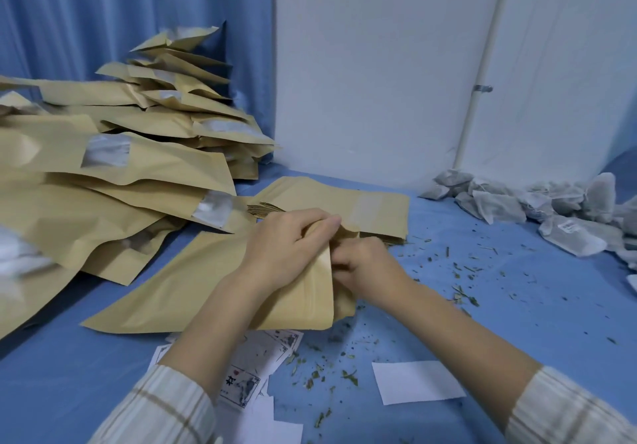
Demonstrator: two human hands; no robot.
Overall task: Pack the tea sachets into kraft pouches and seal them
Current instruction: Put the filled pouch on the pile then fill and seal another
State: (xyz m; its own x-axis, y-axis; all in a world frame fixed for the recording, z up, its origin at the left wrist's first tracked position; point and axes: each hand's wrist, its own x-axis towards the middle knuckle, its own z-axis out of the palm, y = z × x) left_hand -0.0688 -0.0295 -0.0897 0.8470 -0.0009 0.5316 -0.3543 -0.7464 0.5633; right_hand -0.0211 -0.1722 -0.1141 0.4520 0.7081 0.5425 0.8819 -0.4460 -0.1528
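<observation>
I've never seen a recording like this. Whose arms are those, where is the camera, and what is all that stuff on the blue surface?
There is no machine here: a person works with bare hands, and the single camera sits on their head, looking forward and down. That is why both forearms reach in from the bottom edge.

The left hand grips the open mouth of a kraft pouch lying on the blue surface. The right hand is at that same opening with curled fingers; whether it holds something cannot be seen.

To the left is a heap of kraft pouches with clear windows. At the far right lies a pile of grey tea sachets. Loose tea crumbs are scattered about, and near the person lie printed labels and a blank white card.
</observation>
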